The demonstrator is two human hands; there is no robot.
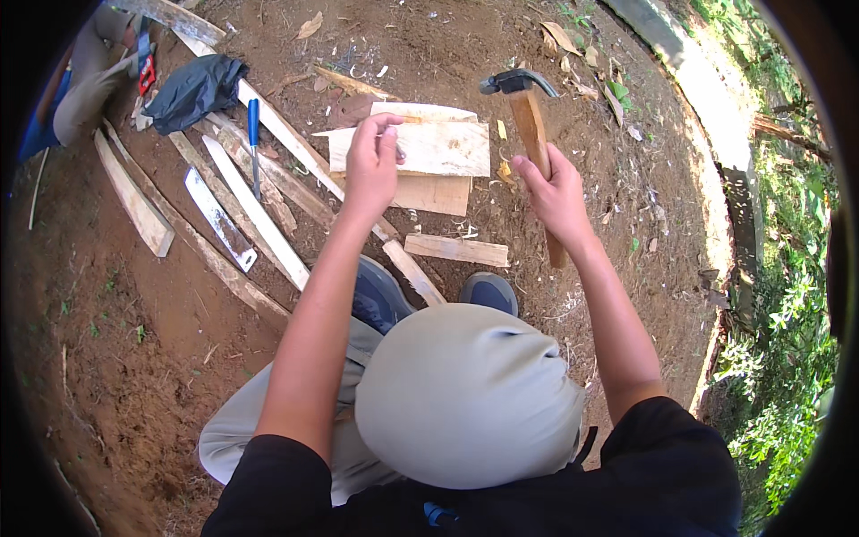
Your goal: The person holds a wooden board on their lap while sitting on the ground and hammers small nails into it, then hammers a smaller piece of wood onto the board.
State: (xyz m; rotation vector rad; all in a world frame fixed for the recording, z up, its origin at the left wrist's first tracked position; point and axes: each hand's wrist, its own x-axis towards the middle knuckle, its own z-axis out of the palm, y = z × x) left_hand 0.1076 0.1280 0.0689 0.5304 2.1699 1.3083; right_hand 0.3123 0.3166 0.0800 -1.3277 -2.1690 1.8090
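Two bare hands out front: R hand (pixel 559 195) wrapped round the handle of a claw hammer (pixel 531 130), head up; L hand (pixel 371 166) half-curled over a pale board (pixel 447 150), can't tell if it pinches anything. Board overlaps a tan plank (pixel 434 195) on the dirt (pixel 626 268). Blue mark (pixel 438 514) on the black shirt (pixel 582 501), too small to read. Off L: blue-handled tool (pixel 253 123), rust-patched blade (pixel 219 217), black plastic bag (pixel 197 92) on wood strips (pixel 286 132), red-handled tool (pixel 146 76) nr another person's leg (pixel 82 103). Short wood piece (pixel 456 250) btwn plank & shoes (pixel 380 295).
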